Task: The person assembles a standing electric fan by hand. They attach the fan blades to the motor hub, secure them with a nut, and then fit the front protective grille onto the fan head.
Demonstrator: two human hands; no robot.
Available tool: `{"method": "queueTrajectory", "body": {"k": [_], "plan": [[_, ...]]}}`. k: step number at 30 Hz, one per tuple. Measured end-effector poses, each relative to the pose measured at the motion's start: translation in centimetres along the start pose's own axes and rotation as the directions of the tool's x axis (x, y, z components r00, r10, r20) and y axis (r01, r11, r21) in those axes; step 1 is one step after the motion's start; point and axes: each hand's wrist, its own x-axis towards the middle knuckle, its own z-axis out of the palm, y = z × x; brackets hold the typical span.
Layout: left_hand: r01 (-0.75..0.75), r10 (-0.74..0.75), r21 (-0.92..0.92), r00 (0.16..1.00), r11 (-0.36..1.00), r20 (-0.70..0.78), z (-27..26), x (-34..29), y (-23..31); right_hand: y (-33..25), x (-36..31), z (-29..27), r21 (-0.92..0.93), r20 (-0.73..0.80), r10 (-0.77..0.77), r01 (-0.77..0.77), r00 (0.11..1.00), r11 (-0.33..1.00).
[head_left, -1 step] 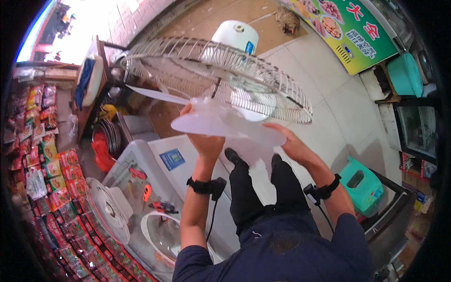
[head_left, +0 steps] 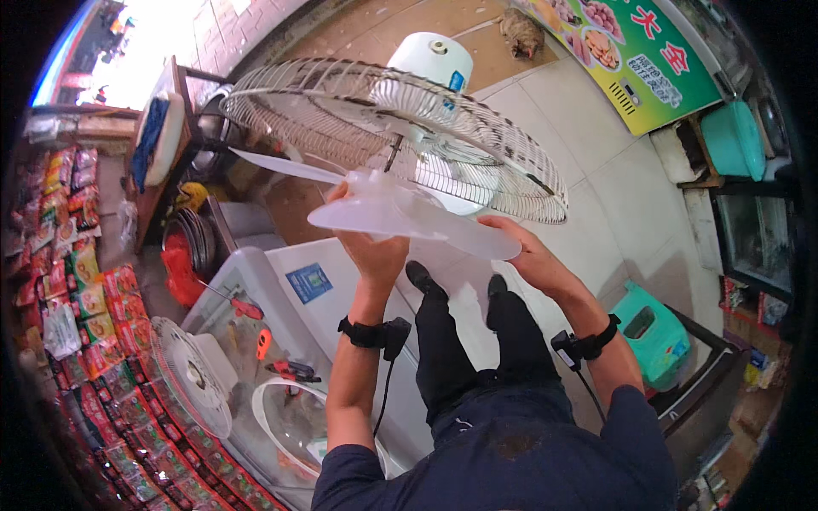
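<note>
A white plastic fan blade [head_left: 379, 215] is held between my two hands in front of a large wire fan guard [head_left: 509, 145]. My left hand [head_left: 375, 254] is closed around the blade near its hub, with some fingers hidden behind the plastic. At the right-hand wing my right hand [head_left: 537, 261] pinches the edge between thumb and fingers. A thin dark shaft [head_left: 393, 155] sticks out of the guard toward the hub; whether the two touch I cannot tell. Behind the guard is the fan's white motor housing [head_left: 432, 60].
On a white chest freezer [head_left: 317, 277] at left lie a round white fan part [head_left: 192, 375], an orange-handled tool [head_left: 263, 344], screwdrivers [head_left: 294, 370] and a clear ring-shaped cover [head_left: 271, 426]. A turquoise stool [head_left: 652, 336] stands right. A cat [head_left: 521, 34] lies on cardboard at the back.
The blade looked smeared a moment ago and is sharp now. The guard sits very slightly differently; both hands keep their hold on the blade.
</note>
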Motion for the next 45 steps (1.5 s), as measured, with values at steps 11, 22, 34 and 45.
{"method": "queueTrajectory", "body": {"k": [11, 22, 34, 45], "plan": [[0.109, -0.109, 0.018, 0.994, 0.994, -0.001, 0.2, -1.1, 0.8, -12.8, -1.7, 3.2, -0.529, 0.021, 0.080, -0.057, 0.997, 0.847], [0.157, -0.159, -0.095, 0.987, 0.983, -0.010, 0.2, -1.5, 2.7, -15.2, 4.2, 5.0, -0.227, -0.112, 0.170, -0.192, 0.979, 0.955], [0.157, -0.157, -0.026, 0.987, 0.987, -0.018, -0.4, -0.2, 4.3, -13.3, 9.3, 5.0, 0.063, 0.015, 0.233, -0.233, 0.972, 0.970], [0.280, -0.284, -0.065, 0.957, 0.958, -0.067, -1.9, -1.4, 4.0, -14.6, 11.9, 6.1, 0.309, 0.056, 0.270, -0.274, 0.961, 0.911]]}}
